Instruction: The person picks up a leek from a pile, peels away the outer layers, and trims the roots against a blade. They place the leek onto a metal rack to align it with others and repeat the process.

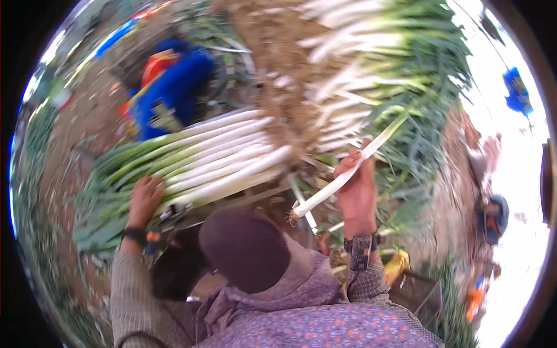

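Note:
My right hand (355, 194) is closed around a single leek (342, 181), held slantwise. Its rooted white end points down to the left, and its green end reaches up to the right. My left hand (145, 198) lies on the green part of a row of leeks (220, 149), its fingers slightly bent and apart. The white ends of that row point right, and one thick leek at the near side sticks out past the others.
A large pile of leeks (371, 64) lies on the soil at the top right, leaves to the right. Blue and red material (171, 81) lies beyond the row. Loose leaves (400, 197) lie beside my right hand. A yellow object (397, 267) is by my right forearm.

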Motion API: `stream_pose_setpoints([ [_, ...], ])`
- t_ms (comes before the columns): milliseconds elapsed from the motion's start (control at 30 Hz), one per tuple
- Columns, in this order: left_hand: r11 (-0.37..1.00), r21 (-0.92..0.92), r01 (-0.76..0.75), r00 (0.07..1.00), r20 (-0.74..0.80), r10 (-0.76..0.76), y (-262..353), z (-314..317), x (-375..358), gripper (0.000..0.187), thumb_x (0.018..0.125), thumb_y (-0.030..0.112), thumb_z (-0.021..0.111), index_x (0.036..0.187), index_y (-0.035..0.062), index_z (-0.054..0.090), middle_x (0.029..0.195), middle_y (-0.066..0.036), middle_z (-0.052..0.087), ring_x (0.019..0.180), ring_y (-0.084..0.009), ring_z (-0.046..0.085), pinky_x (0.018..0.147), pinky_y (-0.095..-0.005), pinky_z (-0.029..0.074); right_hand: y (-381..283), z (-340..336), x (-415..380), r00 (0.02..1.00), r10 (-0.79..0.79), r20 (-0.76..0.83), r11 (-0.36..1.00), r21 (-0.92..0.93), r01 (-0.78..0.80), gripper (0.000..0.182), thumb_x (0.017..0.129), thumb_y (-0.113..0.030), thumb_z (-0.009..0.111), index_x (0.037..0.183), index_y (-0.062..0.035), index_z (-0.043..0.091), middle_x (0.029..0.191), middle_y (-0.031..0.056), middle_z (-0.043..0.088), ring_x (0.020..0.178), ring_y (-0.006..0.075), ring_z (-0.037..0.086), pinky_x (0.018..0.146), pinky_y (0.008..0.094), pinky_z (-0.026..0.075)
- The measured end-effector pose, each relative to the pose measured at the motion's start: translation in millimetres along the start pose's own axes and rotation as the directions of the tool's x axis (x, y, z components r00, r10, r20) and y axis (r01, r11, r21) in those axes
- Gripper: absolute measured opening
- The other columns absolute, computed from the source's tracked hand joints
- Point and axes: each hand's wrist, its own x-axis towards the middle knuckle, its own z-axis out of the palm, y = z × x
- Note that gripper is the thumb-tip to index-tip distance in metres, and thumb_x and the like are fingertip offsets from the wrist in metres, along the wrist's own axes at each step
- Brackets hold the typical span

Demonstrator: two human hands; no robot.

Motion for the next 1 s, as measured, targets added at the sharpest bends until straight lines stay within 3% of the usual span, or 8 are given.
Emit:
stream_pose_setpoints([
  [167,1.000,0.023,0.002,0.996,-0.095,0.000,14,-3,-5,0.020,0.082,0.023,0.059,0.097,0.0130,0.068,0.098,-0.008,0.061,0.099,-0.0312,0.055,0.088,-0.0437,0.044,89,125,36,0.933,0.143,0.330,0.921,-0.389,-0.004,0.051,0.089,-0.003,0.052,0.136,-0.0102,0.034,0.093,0.0086,0.057,0.076,0.0184,0.060,0.071,0.0341,0.052],
  [233,1.000,-0.002,0.019,0.990,-0.142,-0.019,17,-4,-8,0.019,0.081,0.024,0.060,0.094,0.0140,0.069,0.097,-0.008,0.062,0.099,-0.0305,0.056,0.087,-0.0434,0.045,161,137,77,0.796,0.305,0.523,0.599,-0.755,0.266,0.035,0.089,-0.006,0.057,0.124,-0.0032,0.053,0.086,0.0061,0.061,0.077,0.0109,0.058,0.070,0.0250,0.048],
  [300,0.999,-0.041,0.021,0.982,-0.186,-0.028,17,-5,-11,0.016,0.080,0.023,0.062,0.089,0.0123,0.069,0.095,-0.007,0.063,0.097,-0.0290,0.057,0.086,-0.0422,0.045,232,98,95,0.682,0.253,0.686,0.479,-0.702,0.528,0.027,0.093,-0.013,0.057,0.119,-0.0097,0.063,0.090,0.0070,0.067,0.081,0.0167,0.062,0.071,0.0292,0.049],
  [367,0.997,-0.062,0.039,0.978,-0.204,-0.051,17,-7,-11,0.015,0.079,0.022,0.063,0.087,0.0112,0.069,0.093,-0.007,0.064,0.094,-0.0289,0.059,0.084,-0.0417,0.047,261,42,115,0.534,0.619,0.576,-0.347,-0.410,0.844,0.025,0.097,-0.022,0.049,0.114,-0.0180,0.067,0.094,0.0140,0.063,0.086,0.0323,0.060,0.078,0.0374,0.050],
  [433,0.994,-0.067,0.085,0.981,-0.171,-0.095,18,-5,-10,0.013,0.079,0.021,0.063,0.086,0.0103,0.068,0.092,-0.007,0.064,0.091,-0.0294,0.060,0.082,-0.0414,0.048,270,-5,94,0.636,0.602,0.483,-0.455,-0.447,0.770,0.030,0.091,-0.014,0.049,0.109,-0.0276,0.068,0.098,0.0076,0.059,0.101,0.0301,0.057,0.086,0.0441,0.047],
  [667,0.949,-0.293,0.118,0.971,-0.164,-0.171,19,-8,-10,0.010,0.077,0.014,0.064,0.086,0.0095,0.067,0.092,-0.009,0.063,0.089,-0.0302,0.060,0.077,-0.0403,0.049,230,5,105,0.680,0.593,0.431,-0.500,-0.465,0.731,0.024,0.089,-0.017,0.051,0.101,-0.0239,0.071,0.094,0.0061,0.061,0.093,0.0298,0.057,0.082,0.0432,0.048],
  [867,0.999,0.035,-0.035,0.893,-0.447,0.047,19,-11,-1,0.032,0.076,0.008,0.064,0.108,0.0103,0.063,0.118,-0.010,0.058,0.117,-0.0337,0.050,0.098,-0.0412,0.041,231,-19,110,0.613,0.625,0.483,-0.396,-0.480,0.783,0.023,0.088,-0.017,0.051,0.100,-0.0199,0.070,0.089,0.0095,0.063,0.091,0.0307,0.059,0.075,0.0436,0.050],
  [1000,0.974,0.183,0.136,0.990,-0.056,-0.128,9,-3,9,0.036,0.083,0.019,0.059,0.116,0.0050,0.057,0.114,-0.016,0.060,0.113,-0.0331,0.051,0.101,-0.0436,0.036,226,-16,94,0.677,0.535,0.505,-0.429,-0.528,0.733,0.025,0.082,-0.016,0.059,0.105,-0.0113,0.069,0.085,0.0117,0.062,0.082,0.0310,0.059,0.079,0.0447,0.047],
])
